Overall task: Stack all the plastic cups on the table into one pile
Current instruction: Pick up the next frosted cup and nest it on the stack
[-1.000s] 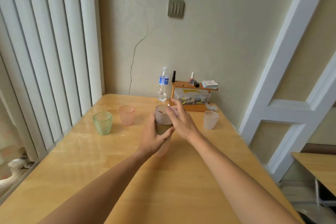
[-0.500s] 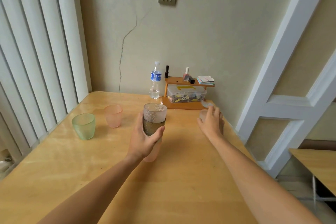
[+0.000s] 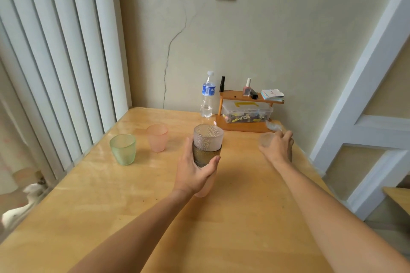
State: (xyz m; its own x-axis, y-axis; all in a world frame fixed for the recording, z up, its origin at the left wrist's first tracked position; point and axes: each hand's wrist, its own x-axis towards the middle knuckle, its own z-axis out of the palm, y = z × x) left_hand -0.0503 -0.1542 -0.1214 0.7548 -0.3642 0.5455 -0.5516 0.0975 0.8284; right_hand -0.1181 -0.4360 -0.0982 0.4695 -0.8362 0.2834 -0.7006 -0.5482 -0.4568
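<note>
Left hand [image 3: 195, 173] is wrapped around a stack of cups [image 3: 206, 150] mid-table: clear dimpled one on top, brownish one under it, a pale pink one at the bottom. Right hand [image 3: 277, 148] is out at the far right, fingers curled round a frosted clear cup [image 3: 266, 139], though I can't tell if it's properly gripped. A green cup [image 3: 123, 149] and a pink cup [image 3: 157, 137] stand apart on the left of the wooden table [image 3: 111, 206]. Water bottle [image 3: 207, 95] by the far wall.
</note>
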